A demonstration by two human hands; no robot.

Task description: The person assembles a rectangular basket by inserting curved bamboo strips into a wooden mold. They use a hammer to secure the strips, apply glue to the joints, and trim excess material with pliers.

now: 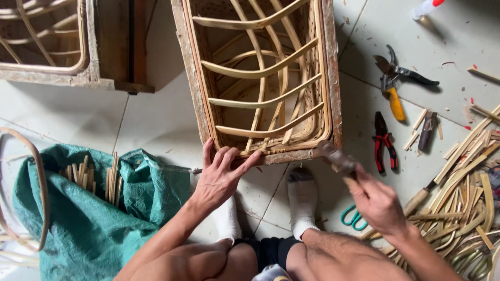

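A wooden frame (pixel 333 93) filled with curved rattan strips (pixel 260 70) lies on the tiled floor in front of me. My left hand (pixel 221 174) rests flat on its near edge, fingers spread over the end of a strip. My right hand (pixel 377 203) grips the handle of a hammer (pixel 336 157), whose blurred metal head sits at the frame's near right corner. My feet in white socks (pixel 302 200) are just below the frame.
A green sack (pixel 88 229) with short bamboo sticks lies at the left beside a bent rattan hoop (pixel 39 182). Shears (pixel 393 83), red pliers (pixel 384 143), a knife and a heap of bamboo offcuts (pixel 463 192) sit at the right. Another frame (pixel 47 47) is top left.
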